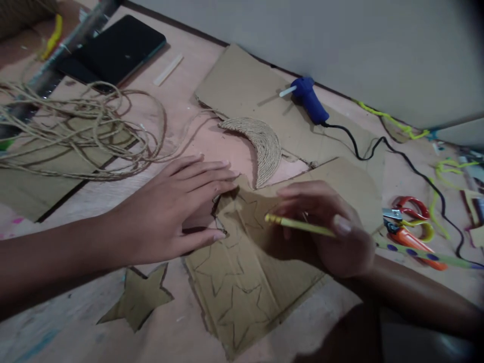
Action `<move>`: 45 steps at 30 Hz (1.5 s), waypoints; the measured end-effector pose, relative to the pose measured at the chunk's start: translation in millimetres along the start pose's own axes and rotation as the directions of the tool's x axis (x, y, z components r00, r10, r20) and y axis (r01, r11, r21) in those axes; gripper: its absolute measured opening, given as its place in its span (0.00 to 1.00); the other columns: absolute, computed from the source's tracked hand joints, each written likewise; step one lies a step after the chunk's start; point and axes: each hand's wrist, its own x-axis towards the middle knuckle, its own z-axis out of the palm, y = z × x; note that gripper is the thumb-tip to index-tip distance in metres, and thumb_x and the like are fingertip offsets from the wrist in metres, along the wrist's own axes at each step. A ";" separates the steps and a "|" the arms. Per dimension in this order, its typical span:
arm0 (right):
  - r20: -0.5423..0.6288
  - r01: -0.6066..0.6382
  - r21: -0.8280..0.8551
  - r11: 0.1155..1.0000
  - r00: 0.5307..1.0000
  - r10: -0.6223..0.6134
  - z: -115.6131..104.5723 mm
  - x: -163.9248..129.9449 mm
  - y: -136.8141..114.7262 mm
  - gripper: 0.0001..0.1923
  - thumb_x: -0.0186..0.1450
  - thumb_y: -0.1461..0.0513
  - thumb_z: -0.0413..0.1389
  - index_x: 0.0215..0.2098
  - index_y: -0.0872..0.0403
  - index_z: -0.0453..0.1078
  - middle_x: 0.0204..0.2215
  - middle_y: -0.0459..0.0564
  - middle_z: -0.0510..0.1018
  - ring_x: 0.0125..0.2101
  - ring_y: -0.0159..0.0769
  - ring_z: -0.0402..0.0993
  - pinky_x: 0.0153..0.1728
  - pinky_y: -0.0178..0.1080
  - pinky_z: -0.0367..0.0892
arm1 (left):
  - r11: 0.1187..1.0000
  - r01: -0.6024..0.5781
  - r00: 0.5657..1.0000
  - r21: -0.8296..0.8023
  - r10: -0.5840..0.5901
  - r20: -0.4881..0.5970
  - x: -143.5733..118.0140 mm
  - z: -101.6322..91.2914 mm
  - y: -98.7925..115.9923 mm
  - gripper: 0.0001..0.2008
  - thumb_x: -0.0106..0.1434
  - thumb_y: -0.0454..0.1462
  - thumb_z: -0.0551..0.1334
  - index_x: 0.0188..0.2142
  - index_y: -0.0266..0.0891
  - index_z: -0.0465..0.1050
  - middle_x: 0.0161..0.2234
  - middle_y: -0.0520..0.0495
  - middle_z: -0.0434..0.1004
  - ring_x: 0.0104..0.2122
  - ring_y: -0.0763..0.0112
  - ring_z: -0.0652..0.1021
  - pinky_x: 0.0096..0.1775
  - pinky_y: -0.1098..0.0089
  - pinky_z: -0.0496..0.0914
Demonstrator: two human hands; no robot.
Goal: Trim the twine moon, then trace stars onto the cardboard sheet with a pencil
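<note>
- Pressing flat, left hand (177, 206) lies palm down, fingers spread, on the left edge of the cardboard sheet (242, 292), holding nothing.
- Right hand (325, 227) comes in from the right, fingers pinched on a yellow pencil (298, 225), tip pointing left over the sheet's far part.
- Sheet sits near centre on the pinkish table (189, 327), star outlines drawn on it.
- Cut-out cardboard star (138, 297) lies near left, apart from the sheet.
- Twine-wrapped crescent (260, 143) just beyond the hands; loose twine (83, 131) far left.
- Blue glue gun (310, 101) far, by the grey wall; scissors (410, 227) right.
</note>
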 end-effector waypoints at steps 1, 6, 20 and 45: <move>0.065 0.041 -0.054 0.998 0.997 -0.037 1.4 1.1 -1.2 0.18 0.88 0.49 0.62 0.56 0.48 0.92 0.40 0.53 0.94 0.27 0.40 0.83 0.26 0.42 0.74 | 1.000 0.003 1.000 -0.003 -0.003 -0.016 0.2 1.3 -0.1 0.33 0.89 0.57 0.67 0.84 0.49 0.73 0.88 0.41 0.79 0.88 0.43 0.76 0.93 0.39 0.59; 0.231 0.276 -0.196 0.941 0.946 -0.230 10.0 17.1 3.4 0.18 0.83 0.69 0.55 0.47 0.48 0.87 0.33 0.47 0.87 0.27 0.35 0.80 0.30 0.40 0.73 | 1.000 -0.022 0.999 -0.008 0.022 -0.030 1.5 1.5 0.1 0.33 0.88 0.57 0.68 0.83 0.49 0.74 0.87 0.41 0.79 0.87 0.41 0.78 0.93 0.36 0.60; 0.324 0.270 -0.277 0.922 0.930 -0.175 10.7 24.0 8.0 0.18 0.83 0.70 0.54 0.42 0.50 0.82 0.35 0.47 0.87 0.30 0.32 0.82 0.33 0.36 0.75 | 0.999 -0.033 0.999 0.041 0.032 0.022 3.0 -6.1 3.9 0.33 0.91 0.59 0.63 0.85 0.50 0.70 0.89 0.45 0.76 0.88 0.42 0.77 0.92 0.36 0.62; 0.335 0.317 -0.329 0.890 0.920 -0.204 9.4 24.6 8.6 0.18 0.84 0.69 0.54 0.43 0.48 0.83 0.36 0.49 0.87 0.32 0.36 0.84 0.33 0.38 0.76 | 0.998 -0.042 0.998 0.047 0.040 0.040 3.8 -10.4 3.5 0.33 0.90 0.54 0.65 0.86 0.45 0.70 0.89 0.42 0.76 0.89 0.39 0.76 0.94 0.34 0.61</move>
